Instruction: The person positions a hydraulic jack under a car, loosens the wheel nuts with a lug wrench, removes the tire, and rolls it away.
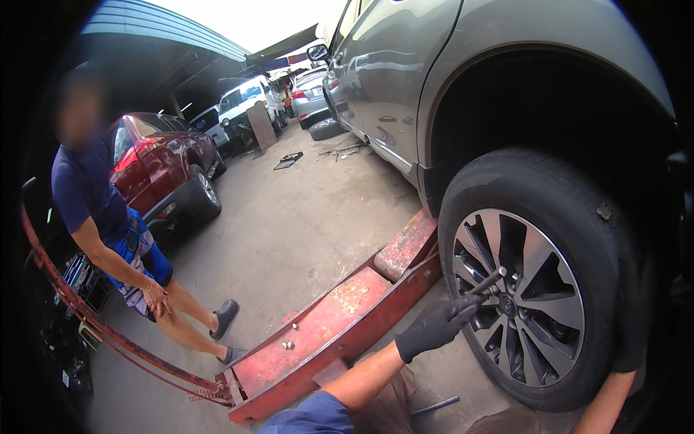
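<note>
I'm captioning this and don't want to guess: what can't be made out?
All in the head view:
Black-gloved right hand: fingers lost in shadow beside the black rubber tyre.
Slim grey metal tool: gripped part hidden by the black-gloved left hand.
Long red steel floor jack: far end hidden behind the tyre.
Silver-grey car: tail cut off by the dark picture rim.

Bright white sky (278, 18) lights the yard before you, where a stained grey concrete floor (253, 224) stretches past a shadowed, dark open shed (155, 69) roofed in pale-blue ribbed sheeting (166, 29); farther back, you face a dark sloping canopy (289, 45).
</note>
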The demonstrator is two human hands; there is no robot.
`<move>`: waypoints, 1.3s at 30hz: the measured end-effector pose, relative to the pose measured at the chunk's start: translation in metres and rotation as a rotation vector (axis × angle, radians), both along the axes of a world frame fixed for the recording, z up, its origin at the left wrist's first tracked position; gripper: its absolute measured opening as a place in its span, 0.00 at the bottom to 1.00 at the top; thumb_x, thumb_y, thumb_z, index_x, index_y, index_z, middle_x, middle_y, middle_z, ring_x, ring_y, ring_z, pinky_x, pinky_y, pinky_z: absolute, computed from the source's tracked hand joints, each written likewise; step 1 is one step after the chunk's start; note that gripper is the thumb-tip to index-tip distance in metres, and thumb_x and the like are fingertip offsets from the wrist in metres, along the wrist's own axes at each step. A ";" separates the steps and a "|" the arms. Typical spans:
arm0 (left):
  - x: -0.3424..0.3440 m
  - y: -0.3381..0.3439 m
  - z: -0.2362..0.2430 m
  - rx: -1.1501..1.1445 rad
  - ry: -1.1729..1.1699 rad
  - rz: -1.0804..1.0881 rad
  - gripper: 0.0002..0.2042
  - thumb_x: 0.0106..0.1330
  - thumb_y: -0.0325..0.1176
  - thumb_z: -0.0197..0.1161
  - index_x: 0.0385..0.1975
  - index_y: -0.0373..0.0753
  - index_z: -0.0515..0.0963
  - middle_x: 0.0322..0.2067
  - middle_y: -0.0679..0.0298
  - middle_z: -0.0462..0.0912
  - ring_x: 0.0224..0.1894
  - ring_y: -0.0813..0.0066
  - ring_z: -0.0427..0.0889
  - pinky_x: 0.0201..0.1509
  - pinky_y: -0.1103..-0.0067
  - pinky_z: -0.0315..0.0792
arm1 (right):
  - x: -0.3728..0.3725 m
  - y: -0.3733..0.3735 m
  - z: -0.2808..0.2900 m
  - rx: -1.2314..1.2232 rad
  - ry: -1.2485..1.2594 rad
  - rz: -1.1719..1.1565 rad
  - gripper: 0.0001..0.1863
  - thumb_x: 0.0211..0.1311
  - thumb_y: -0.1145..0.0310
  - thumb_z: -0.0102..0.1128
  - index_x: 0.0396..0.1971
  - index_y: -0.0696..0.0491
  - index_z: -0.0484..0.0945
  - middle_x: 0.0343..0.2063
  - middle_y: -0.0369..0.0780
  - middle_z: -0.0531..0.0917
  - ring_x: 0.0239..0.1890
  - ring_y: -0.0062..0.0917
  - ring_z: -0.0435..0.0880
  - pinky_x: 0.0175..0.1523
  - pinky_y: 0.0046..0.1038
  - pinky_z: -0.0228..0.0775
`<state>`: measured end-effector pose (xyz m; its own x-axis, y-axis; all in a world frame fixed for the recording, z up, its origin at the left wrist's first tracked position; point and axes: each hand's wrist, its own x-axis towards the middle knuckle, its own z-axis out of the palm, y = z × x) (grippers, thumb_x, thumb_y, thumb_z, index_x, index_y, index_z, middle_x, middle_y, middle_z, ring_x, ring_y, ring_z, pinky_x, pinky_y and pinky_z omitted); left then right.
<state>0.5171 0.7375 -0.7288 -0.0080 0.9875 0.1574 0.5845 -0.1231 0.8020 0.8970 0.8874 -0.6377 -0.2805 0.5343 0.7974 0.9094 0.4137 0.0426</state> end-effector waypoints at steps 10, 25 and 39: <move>-0.095 0.086 -0.058 0.472 0.832 0.536 0.26 0.65 0.36 0.63 0.66 0.53 0.76 0.65 0.43 0.71 0.67 0.40 0.68 0.67 0.55 0.66 | 0.003 -0.026 0.017 0.063 -0.140 -0.034 0.25 0.73 0.71 0.54 0.69 0.45 0.72 0.68 0.49 0.71 0.68 0.43 0.75 0.72 0.40 0.68; 0.075 0.018 -0.067 -0.708 -1.457 -0.515 0.34 0.74 0.57 0.52 0.58 0.26 0.73 0.43 0.40 0.86 0.43 0.50 0.90 0.57 0.58 0.82 | -0.008 -0.006 0.023 0.218 -0.112 0.122 0.34 0.62 0.72 0.72 0.68 0.42 0.72 0.63 0.52 0.76 0.56 0.45 0.84 0.56 0.40 0.83; -0.072 0.073 -0.041 0.568 0.967 0.346 0.35 0.53 0.29 0.61 0.68 0.50 0.73 0.74 0.52 0.62 0.78 0.40 0.51 0.80 0.50 0.47 | -0.011 -0.011 0.021 0.263 -0.175 0.094 0.30 0.67 0.71 0.66 0.68 0.39 0.71 0.63 0.50 0.76 0.58 0.46 0.82 0.59 0.39 0.81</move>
